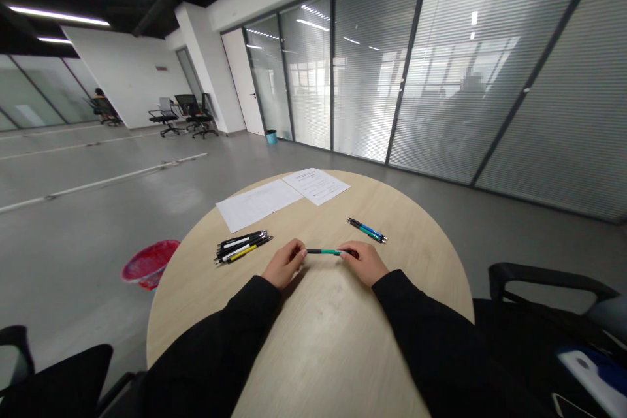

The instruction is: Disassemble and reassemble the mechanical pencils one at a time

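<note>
From the head-worn view, the left hand (284, 264) and the right hand (361, 262) are holding a green-and-black pen (323, 251) crosswise between them, above the near part of a round wooden table (323, 346). The left fingers (297, 250) are grasping the pen's left end, and the right fingers (346, 251) are grasping its right end; neither hand is released or clenched into a fist. Whether the pen is touching the tabletop cannot be determined.

Black sleeves (220, 339) are covering both forearms and are lying across the table edge. A bundle of black, white and yellow pens (242, 247) is lying just beyond the left hand. A smaller group of blue and green pens (366, 230) is lying beyond the right hand. Two sheets of printed paper (289, 194) are lying side by side near the far edge.

A red bin (149, 263) is standing on the floor beside the table. Farther off, a seated person (100, 101) is occupying a spot near black office chairs (181, 114), and a blue bin (271, 136) is standing against a glass partition with blinds (372, 78).
</note>
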A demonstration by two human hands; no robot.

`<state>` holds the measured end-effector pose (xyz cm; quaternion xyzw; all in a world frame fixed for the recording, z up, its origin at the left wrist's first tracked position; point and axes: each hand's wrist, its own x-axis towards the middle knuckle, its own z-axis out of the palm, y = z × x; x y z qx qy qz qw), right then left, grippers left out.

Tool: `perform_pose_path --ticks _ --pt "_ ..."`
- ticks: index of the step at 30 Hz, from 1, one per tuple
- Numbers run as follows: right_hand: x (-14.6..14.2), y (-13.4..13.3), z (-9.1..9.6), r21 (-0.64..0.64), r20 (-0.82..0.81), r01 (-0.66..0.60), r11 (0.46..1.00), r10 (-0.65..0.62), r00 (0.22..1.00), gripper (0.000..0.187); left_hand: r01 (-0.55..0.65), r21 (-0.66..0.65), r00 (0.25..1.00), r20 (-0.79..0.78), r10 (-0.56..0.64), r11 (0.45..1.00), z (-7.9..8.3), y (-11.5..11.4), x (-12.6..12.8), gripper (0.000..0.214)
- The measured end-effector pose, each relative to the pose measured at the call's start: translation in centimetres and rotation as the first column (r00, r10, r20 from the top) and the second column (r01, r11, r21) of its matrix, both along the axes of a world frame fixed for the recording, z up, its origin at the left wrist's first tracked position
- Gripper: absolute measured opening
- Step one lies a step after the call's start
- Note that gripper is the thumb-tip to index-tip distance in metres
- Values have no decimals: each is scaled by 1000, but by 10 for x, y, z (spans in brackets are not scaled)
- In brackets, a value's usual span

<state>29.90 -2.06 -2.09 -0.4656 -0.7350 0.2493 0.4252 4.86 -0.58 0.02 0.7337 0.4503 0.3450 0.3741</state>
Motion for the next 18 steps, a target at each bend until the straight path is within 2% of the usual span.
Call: perform_pose_path --ticks 5,18 --pt "0 1 -1 5 -12 2 1000 -2 1000 16 -26 22 994 -103 28 999 5 0 0 50" --pt "0 1 -2 9 -4 11 1000 -11 1000 17 37 19 995 -95 -35 999 6 2 -4 42"
